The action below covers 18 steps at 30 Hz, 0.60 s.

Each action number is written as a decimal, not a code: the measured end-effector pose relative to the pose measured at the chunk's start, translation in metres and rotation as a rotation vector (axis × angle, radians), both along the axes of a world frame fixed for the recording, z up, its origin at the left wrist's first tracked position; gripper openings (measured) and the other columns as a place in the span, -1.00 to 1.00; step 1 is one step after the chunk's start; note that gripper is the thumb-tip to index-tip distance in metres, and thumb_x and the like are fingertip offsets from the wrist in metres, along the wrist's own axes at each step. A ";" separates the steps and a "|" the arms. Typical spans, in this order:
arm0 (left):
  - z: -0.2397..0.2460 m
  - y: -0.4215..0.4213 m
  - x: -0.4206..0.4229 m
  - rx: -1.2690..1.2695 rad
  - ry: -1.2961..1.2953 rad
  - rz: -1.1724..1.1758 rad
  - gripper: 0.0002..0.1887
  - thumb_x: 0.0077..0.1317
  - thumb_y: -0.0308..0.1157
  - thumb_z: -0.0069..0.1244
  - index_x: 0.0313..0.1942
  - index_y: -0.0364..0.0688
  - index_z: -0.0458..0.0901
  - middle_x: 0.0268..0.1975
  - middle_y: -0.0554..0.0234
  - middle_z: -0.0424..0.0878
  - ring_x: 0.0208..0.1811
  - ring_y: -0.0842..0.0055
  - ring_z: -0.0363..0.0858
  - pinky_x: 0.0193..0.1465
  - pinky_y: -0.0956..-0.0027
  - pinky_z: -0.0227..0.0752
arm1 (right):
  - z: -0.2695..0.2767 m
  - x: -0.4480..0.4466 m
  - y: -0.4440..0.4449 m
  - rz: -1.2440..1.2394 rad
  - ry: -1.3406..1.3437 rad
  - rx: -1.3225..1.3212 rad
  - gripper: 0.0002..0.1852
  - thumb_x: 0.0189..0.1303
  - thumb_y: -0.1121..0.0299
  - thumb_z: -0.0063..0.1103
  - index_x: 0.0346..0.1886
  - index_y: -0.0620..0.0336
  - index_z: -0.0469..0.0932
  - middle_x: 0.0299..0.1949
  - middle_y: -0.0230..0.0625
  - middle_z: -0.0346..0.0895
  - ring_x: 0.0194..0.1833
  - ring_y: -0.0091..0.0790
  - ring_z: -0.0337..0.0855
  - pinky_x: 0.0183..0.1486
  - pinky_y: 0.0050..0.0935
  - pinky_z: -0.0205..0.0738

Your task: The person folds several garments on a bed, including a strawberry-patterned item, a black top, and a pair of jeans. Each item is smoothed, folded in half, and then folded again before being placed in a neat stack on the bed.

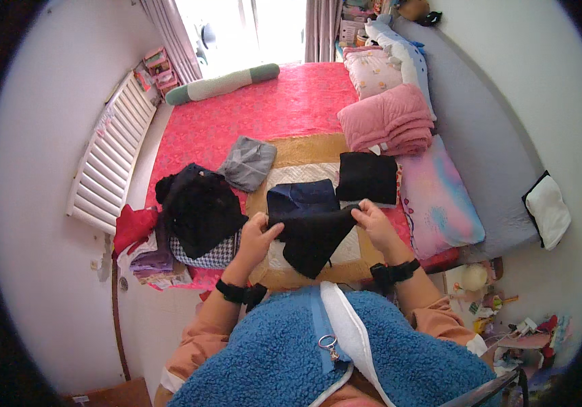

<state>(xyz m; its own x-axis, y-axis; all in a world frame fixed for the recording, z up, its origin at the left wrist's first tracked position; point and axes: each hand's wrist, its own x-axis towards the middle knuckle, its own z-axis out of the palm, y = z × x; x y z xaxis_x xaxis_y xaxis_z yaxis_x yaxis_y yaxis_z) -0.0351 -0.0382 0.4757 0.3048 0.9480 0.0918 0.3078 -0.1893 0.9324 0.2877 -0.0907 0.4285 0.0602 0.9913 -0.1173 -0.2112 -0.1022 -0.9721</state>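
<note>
A black cloth garment (316,239) hangs between my two hands, its lower part narrowing to a point. My left hand (261,235) pinches its upper left corner, and my right hand (373,221) pinches its upper right corner. Just behind it a folded dark blue garment (302,197) lies on the tan and cream quilted mat (291,152). To the right of that is a folded black garment (367,178). A folded grey garment (248,163) lies farther back on the left. A heap of black clothing (202,208) rests left of my left hand.
The bed has a red patterned cover (301,107). Purple and light folded clothes (153,257) sit at its left edge, near a white radiator (113,147). A folded pink quilt (387,119) and a pastel pillow (438,198) lie on the right; a bolster (222,85) lies at the far side.
</note>
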 end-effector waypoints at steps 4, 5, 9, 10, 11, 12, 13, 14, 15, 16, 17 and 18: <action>0.046 0.013 0.015 -0.201 -0.307 -0.033 -0.81 0.31 -0.37 0.21 -0.39 -0.21 0.56 -0.45 0.55 0.48 -0.40 0.75 0.41 -0.35 0.55 0.28 | 0.069 -0.003 0.004 -0.070 -0.022 0.091 -0.90 0.44 0.40 0.13 -0.21 0.10 0.41 -0.32 -0.61 0.34 -0.26 -0.69 0.33 -0.15 -0.61 0.28; 0.058 0.021 0.018 -0.224 -0.340 -0.015 -0.85 0.33 -0.39 0.20 -0.31 -0.24 0.59 -0.40 0.52 0.53 -0.33 0.75 0.47 -0.29 0.58 0.32 | 0.083 -0.001 0.006 -0.080 -0.022 0.120 -0.90 0.44 0.39 0.13 -0.21 0.10 0.41 -0.32 -0.61 0.33 -0.26 -0.69 0.32 -0.16 -0.62 0.27; 0.086 0.032 0.034 -0.213 -0.407 -0.038 -0.84 0.36 -0.35 0.18 -0.26 -0.23 0.60 -0.38 0.54 0.52 -0.34 0.76 0.43 -0.29 0.58 0.30 | 0.115 0.004 0.027 -0.179 0.016 0.305 -0.89 0.45 0.39 0.12 -0.20 0.12 0.40 -0.36 -0.60 0.33 -0.30 -0.73 0.33 -0.19 -0.66 0.27; 0.088 0.036 0.035 -0.193 -0.353 -0.136 -0.84 0.38 -0.33 0.15 -0.23 -0.23 0.59 -0.35 0.53 0.53 -0.32 0.77 0.44 -0.27 0.59 0.31 | 0.115 0.002 0.028 -0.202 0.022 0.271 -0.89 0.45 0.40 0.14 -0.20 0.12 0.40 -0.36 -0.59 0.33 -0.29 -0.72 0.33 -0.17 -0.67 0.27; 0.087 0.039 0.037 -0.316 -0.274 -0.143 -0.83 0.40 -0.31 0.13 -0.20 -0.22 0.59 -0.33 0.53 0.55 -0.31 0.77 0.45 -0.25 0.60 0.32 | 0.116 -0.001 0.031 -0.223 0.027 0.240 -0.88 0.44 0.40 0.15 -0.20 0.13 0.40 -0.36 -0.58 0.33 -0.29 -0.71 0.34 -0.16 -0.68 0.27; 0.087 0.047 0.035 -0.378 -0.185 -0.238 -0.82 0.43 -0.30 0.09 -0.13 -0.23 0.58 -0.28 0.51 0.58 -0.26 0.77 0.49 -0.19 0.61 0.35 | 0.116 -0.003 0.033 -0.222 -0.033 0.266 -0.88 0.43 0.41 0.16 -0.20 0.13 0.40 -0.36 -0.58 0.33 -0.29 -0.71 0.34 -0.16 -0.68 0.26; 0.085 0.052 0.035 -0.450 -0.068 -0.295 -0.79 0.46 -0.28 0.05 -0.07 -0.24 0.58 -0.23 0.50 0.62 -0.22 0.77 0.53 -0.13 0.63 0.38 | 0.117 -0.005 0.035 -0.220 -0.092 0.293 -0.87 0.43 0.41 0.17 -0.21 0.13 0.40 -0.36 -0.58 0.33 -0.29 -0.70 0.34 -0.16 -0.68 0.26; 0.080 0.054 0.037 -0.423 -0.086 -0.276 -0.78 0.49 -0.24 0.01 -0.06 -0.21 0.57 -0.26 0.54 0.59 -0.26 0.79 0.50 -0.18 0.64 0.35 | 0.119 -0.006 0.035 -0.218 -0.150 0.318 -0.87 0.42 0.42 0.17 -0.21 0.14 0.40 -0.36 -0.57 0.33 -0.30 -0.69 0.33 -0.17 -0.68 0.26; 0.077 0.057 0.037 -0.355 -0.188 -0.300 -0.79 0.49 -0.25 0.01 -0.07 -0.20 0.57 -0.26 0.54 0.58 -0.27 0.79 0.49 -0.18 0.63 0.35 | 0.123 -0.006 0.033 -0.233 -0.117 0.346 -0.87 0.42 0.43 0.18 -0.22 0.13 0.40 -0.37 -0.58 0.32 -0.30 -0.69 0.32 -0.18 -0.68 0.25; 0.074 0.059 0.037 -0.328 -0.243 -0.273 -0.80 0.49 -0.25 0.01 -0.09 -0.20 0.57 -0.27 0.54 0.57 -0.28 0.79 0.48 -0.19 0.62 0.35 | 0.128 -0.005 0.032 -0.249 -0.084 0.370 -0.86 0.41 0.44 0.19 -0.22 0.13 0.39 -0.37 -0.58 0.31 -0.31 -0.69 0.31 -0.20 -0.67 0.24; 0.072 0.060 0.038 -0.328 -0.272 -0.237 -0.81 0.49 -0.26 0.01 -0.10 -0.20 0.57 -0.28 0.54 0.56 -0.29 0.78 0.48 -0.19 0.61 0.36 | 0.134 -0.002 0.029 -0.280 -0.108 0.389 -0.85 0.39 0.46 0.20 -0.24 0.13 0.38 -0.37 -0.58 0.30 -0.32 -0.69 0.29 -0.21 -0.67 0.24; 0.072 0.061 0.038 -0.250 -0.270 -0.229 -0.80 0.50 -0.26 -0.01 -0.15 -0.23 0.55 -0.33 0.53 0.52 -0.32 0.77 0.43 -0.23 0.58 0.33 | 0.140 0.001 0.026 -0.313 -0.133 0.407 -0.83 0.38 0.48 0.21 -0.26 0.12 0.37 -0.38 -0.59 0.30 -0.33 -0.69 0.28 -0.23 -0.66 0.23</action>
